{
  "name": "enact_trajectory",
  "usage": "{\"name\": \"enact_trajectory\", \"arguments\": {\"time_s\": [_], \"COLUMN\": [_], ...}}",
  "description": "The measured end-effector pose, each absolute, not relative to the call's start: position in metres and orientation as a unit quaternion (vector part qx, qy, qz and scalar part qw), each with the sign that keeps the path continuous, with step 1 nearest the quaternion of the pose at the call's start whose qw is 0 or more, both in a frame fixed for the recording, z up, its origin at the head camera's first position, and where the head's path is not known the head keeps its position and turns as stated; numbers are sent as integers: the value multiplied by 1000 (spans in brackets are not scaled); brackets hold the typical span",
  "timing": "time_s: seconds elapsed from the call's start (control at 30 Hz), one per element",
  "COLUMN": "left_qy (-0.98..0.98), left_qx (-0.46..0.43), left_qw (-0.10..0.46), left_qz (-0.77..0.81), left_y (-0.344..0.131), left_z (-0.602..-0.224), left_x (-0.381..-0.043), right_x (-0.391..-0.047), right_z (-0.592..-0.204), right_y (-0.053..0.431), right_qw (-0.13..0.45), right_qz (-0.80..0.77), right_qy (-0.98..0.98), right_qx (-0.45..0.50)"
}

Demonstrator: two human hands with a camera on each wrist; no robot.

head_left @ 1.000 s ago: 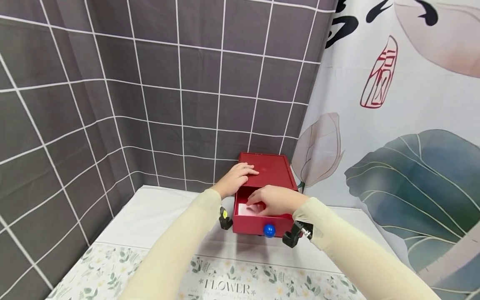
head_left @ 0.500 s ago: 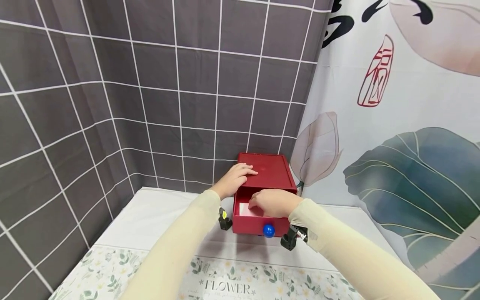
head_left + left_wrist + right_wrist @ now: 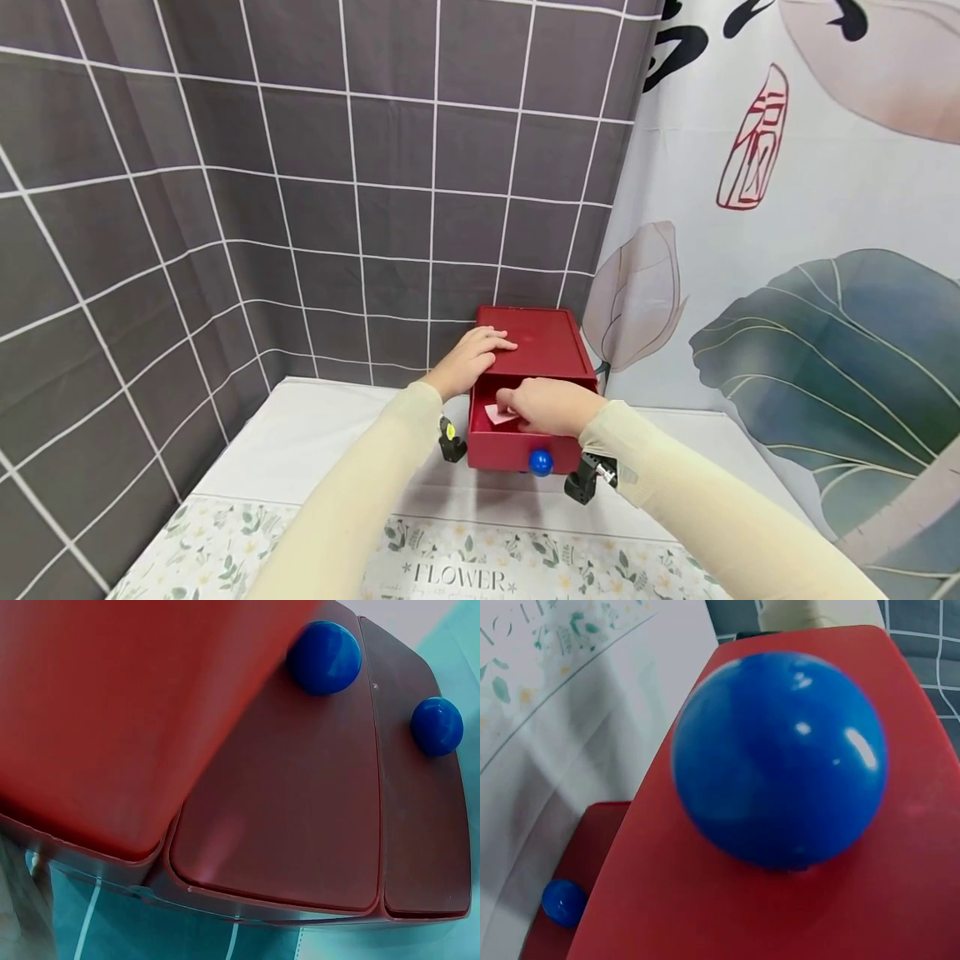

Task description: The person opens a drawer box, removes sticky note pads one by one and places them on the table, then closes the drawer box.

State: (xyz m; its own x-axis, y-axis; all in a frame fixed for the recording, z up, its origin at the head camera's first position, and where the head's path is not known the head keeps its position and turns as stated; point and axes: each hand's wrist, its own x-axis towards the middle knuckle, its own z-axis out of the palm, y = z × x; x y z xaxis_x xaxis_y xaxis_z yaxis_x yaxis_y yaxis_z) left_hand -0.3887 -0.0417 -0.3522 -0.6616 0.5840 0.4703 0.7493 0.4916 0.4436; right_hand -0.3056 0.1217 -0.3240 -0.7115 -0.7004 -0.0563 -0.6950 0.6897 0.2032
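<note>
A red drawer cabinet (image 3: 536,333) has its top drawer (image 3: 498,450) pulled out. My left hand (image 3: 471,357) rests with fairly straight fingers on the cabinet's top, near its left edge. Inside the drawer, my right hand (image 3: 551,406) pinches a small pale pink piece (image 3: 497,414), perhaps paper or card, now tilted off the drawer floor. Part of that piece is hidden behind the fingers. A round blue knob (image 3: 541,462) sits on the drawer front; in the right wrist view the same knob (image 3: 780,759) fills the middle. Neither wrist view shows a hand's fingers.
Below the pulled-out drawer, two more drawers with blue knobs (image 3: 325,658) are closed. The cabinet stands on a white cloth (image 3: 330,425) with a floral print strip (image 3: 465,554) in front. Dark gridded fabric (image 3: 397,217) hangs behind, and a printed white curtain (image 3: 697,167) at right.
My right hand's fingers have closed on the pale pink piece, which was lying flat in the drawer and is now lifted and tilted. The left hand keeps its place.
</note>
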Motion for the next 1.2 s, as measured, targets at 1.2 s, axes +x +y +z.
{"name": "enact_trajectory", "arguments": {"time_s": [1.2], "left_qy": [-860], "left_qx": [-367], "left_qw": [98], "left_qz": [-341], "left_y": [-46], "left_z": [-356], "left_x": [-397], "right_x": [-306], "right_z": [-273], "right_y": [171], "right_qw": [95], "right_qz": [26], "right_qy": [-899], "right_qx": [428]}}
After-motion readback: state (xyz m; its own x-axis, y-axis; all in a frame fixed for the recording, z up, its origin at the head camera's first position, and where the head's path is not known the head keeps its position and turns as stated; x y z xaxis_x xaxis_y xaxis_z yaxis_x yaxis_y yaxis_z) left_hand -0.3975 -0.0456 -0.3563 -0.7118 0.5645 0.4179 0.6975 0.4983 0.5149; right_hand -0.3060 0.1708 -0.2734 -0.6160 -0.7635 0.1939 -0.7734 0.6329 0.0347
